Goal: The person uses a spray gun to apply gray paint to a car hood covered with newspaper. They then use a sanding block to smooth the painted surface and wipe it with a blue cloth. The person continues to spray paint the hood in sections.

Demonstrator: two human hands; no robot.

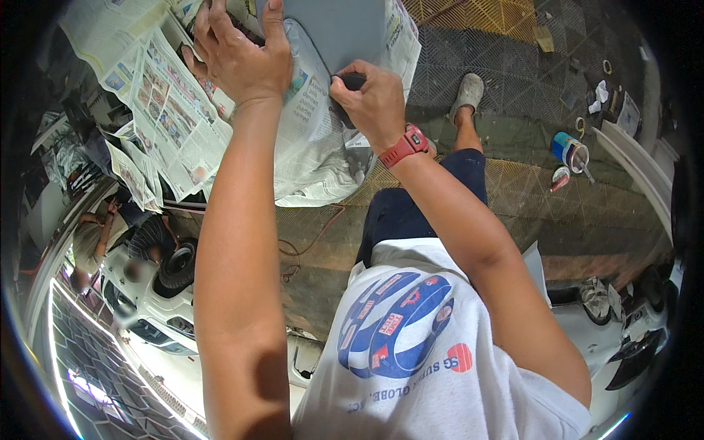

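A smooth grey panel (345, 33) lies at the top centre, with newspaper (315, 165) along its near edge. My left hand (246, 55) is spread beside the panel's left edge, over the papered surface, and holds nothing that I can see. At the panel's lower right edge, my right hand (378, 103) is closed around a small black tool (352, 82); my fingers hide most of it, so its kind is unclear. A red watch (407, 145) is on my right wrist.
More newspaper sheets (165, 110) hang at the left. A blue can (566, 147) and tape rolls (607, 67) lie on the matted floor at right. A thin red cord (297, 253) trails below. Another person (95, 238) is near a white car (147, 308) at far left.
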